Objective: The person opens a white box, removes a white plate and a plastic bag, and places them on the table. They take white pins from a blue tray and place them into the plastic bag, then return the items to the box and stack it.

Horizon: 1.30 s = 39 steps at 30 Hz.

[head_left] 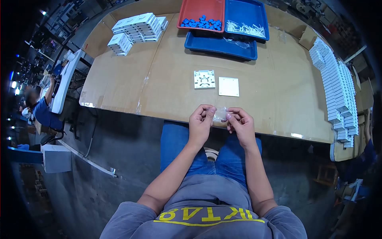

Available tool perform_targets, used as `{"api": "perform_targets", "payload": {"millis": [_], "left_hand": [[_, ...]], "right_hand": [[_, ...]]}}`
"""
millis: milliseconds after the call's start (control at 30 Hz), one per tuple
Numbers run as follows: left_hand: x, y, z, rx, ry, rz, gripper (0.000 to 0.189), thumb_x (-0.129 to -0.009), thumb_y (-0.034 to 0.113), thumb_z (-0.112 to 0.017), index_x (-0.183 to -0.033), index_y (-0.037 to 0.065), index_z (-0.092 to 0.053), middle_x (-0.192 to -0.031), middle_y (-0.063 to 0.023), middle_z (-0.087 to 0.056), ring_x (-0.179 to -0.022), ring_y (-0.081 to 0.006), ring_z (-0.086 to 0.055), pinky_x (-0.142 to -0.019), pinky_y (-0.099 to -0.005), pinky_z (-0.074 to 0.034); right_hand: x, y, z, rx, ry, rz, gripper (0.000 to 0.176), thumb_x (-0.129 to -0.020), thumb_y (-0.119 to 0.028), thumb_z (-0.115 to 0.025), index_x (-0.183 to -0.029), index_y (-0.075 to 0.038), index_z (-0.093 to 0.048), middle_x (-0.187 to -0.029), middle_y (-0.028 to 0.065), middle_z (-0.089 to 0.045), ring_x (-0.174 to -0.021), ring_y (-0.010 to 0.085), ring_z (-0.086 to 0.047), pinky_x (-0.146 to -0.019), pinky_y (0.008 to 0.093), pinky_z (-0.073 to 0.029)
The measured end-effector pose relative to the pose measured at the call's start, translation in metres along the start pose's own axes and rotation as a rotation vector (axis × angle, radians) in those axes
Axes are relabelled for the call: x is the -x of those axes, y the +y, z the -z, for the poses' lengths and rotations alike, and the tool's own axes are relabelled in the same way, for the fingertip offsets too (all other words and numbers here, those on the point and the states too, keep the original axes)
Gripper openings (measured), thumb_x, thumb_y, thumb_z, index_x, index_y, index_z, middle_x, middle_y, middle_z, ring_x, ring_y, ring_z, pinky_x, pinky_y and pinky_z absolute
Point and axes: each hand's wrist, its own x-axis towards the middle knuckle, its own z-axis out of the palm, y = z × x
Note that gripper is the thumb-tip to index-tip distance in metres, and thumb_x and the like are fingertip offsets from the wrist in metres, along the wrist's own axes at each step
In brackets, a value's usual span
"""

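Note:
Between my two hands, just above the table's near edge, is a small clear plastic bag point(220, 114). My left hand point(201, 121) pinches its left side between thumb and fingers. At the bag's right side my right hand point(241, 122) grips it the same way. What the bag contains, if anything, is too small to make out. Beyond my hands lie a white square plate with dark cut-outs and fittings point(204, 79) and, to its right, a plain white square cover point(229, 87) with small marks at its corners. The two lie apart on the cardboard surface.
Farther back are a red tray point(201, 4) with blue plastic pieces, a blue tray point(246, 10) with white slender pieces, and another blue tray point(217, 49) below. White boxes point(137, 28) are stacked back left, more point(338, 87) along the right edge. A person point(43, 109) sits far left.

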Motion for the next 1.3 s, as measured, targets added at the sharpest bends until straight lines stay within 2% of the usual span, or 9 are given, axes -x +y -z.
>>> {"api": "perform_targets", "payload": {"millis": [333, 433, 533, 633, 667, 867, 1033, 1133, 1300], "left_hand": [[0.0, -0.005, 0.008, -0.109, -0.083, 0.005, 0.024, -0.104, 0.025, -0.069, -0.109, 0.002, -0.07, -0.069, 0.0076, -0.055, -0.059, 0.0007, -0.043, -0.05, -0.0201, -0.031], [-0.003, -0.004, 0.015, -0.395, -0.025, -0.118, 0.034, -0.097, 0.029, -0.077, -0.118, 0.003, -0.069, -0.079, 0.0012, -0.062, -0.065, -0.0077, -0.053, -0.059, -0.0252, -0.041], [-0.005, 0.029, 0.015, -0.841, -0.056, -0.627, 0.05, -0.085, 0.031, -0.085, -0.126, 0.007, -0.067, -0.106, -0.0073, -0.069, -0.094, -0.0203, -0.063, -0.086, -0.0342, -0.048], [0.0, 0.05, 0.01, -0.964, -0.332, -0.672, 0.066, -0.074, 0.034, -0.089, -0.13, 0.01, -0.065, -0.128, -0.0107, -0.066, -0.117, -0.0282, -0.061, -0.104, -0.0424, -0.04], [0.002, 0.045, 0.01, -0.966, -0.367, -0.645, 0.061, -0.075, 0.034, -0.088, -0.127, 0.01, -0.067, -0.126, -0.0082, -0.069, -0.121, -0.0272, -0.062, -0.109, -0.0435, -0.036], [0.002, 0.029, 0.014, -0.836, -0.381, -0.508, 0.048, -0.078, 0.029, -0.088, -0.119, 0.009, -0.072, -0.117, -0.0064, -0.073, -0.117, -0.0259, -0.061, -0.106, -0.041, -0.039], [0.003, 0.025, 0.014, -0.794, -0.38, -0.469, 0.05, -0.077, 0.028, -0.088, -0.121, 0.009, -0.073, -0.119, -0.0072, -0.073, -0.116, -0.0264, -0.061, -0.105, -0.0393, -0.041], [0.004, 0.023, 0.015, -0.79, -0.364, -0.463, 0.051, -0.078, 0.027, -0.088, -0.123, 0.01, -0.073, -0.12, -0.0078, -0.072, -0.117, -0.0267, -0.061, -0.105, -0.0391, -0.042], [0.002, 0.019, 0.017, -0.773, -0.35, -0.459, 0.05, -0.079, 0.025, -0.087, -0.125, 0.01, -0.073, -0.119, -0.0082, -0.073, -0.115, -0.0269, -0.063, -0.104, -0.0391, -0.043]], "right_hand": [[-0.004, 0.016, 0.02, 0.028, -0.092, -0.123, 0.009, -0.099, -0.01, -0.07, -0.101, -0.002, -0.072, -0.083, 0.004, -0.074, -0.062, 0.0056, -0.06, -0.053, 0.0206, -0.045], [-0.003, 0.012, 0.017, 0.013, -0.094, -0.132, 0.009, -0.098, -0.009, -0.069, -0.101, -0.001, -0.072, -0.083, 0.0042, -0.074, -0.061, 0.0059, -0.06, -0.052, 0.0203, -0.044], [-0.002, 0.012, 0.018, 0.046, -0.053, -0.132, 0.01, -0.1, -0.009, -0.068, -0.099, 0.001, -0.072, -0.075, 0.001, -0.069, -0.06, 0.0039, -0.058, -0.052, 0.0194, -0.042], [-0.002, 0.013, 0.016, 0.078, -0.066, -0.097, 0.012, -0.1, -0.009, -0.068, -0.098, 0.001, -0.073, -0.074, -0.0003, -0.067, -0.062, 0.0035, -0.056, -0.055, 0.0201, -0.042], [-0.002, 0.014, 0.014, 0.088, -0.075, -0.074, 0.012, -0.1, -0.009, -0.068, -0.098, 0.001, -0.073, -0.074, -0.0006, -0.067, -0.063, 0.0035, -0.056, -0.056, 0.0205, -0.042], [0.002, 0.009, 0.013, 0.156, -0.099, -0.052, 0.012, -0.1, -0.01, -0.068, -0.096, 0.0, -0.074, -0.075, -0.0013, -0.066, -0.065, 0.0032, -0.055, -0.059, 0.0217, -0.043], [-0.001, 0.015, 0.01, 0.096, -0.078, -0.024, 0.013, -0.1, -0.01, -0.069, -0.095, 0.0, -0.074, -0.074, -0.0018, -0.066, -0.066, 0.0026, -0.056, -0.058, 0.0213, -0.042], [0.0, 0.009, 0.014, 0.145, -0.069, -0.097, 0.013, -0.099, -0.011, -0.069, -0.095, 0.001, -0.074, -0.074, -0.0013, -0.067, -0.065, 0.0024, -0.056, -0.058, 0.0209, -0.042], [0.001, 0.006, 0.012, 0.178, -0.069, -0.09, 0.015, -0.101, -0.014, -0.069, -0.098, 0.0, -0.075, -0.075, -0.002, -0.068, -0.066, 0.0021, -0.056, -0.058, 0.0204, -0.042]]}}
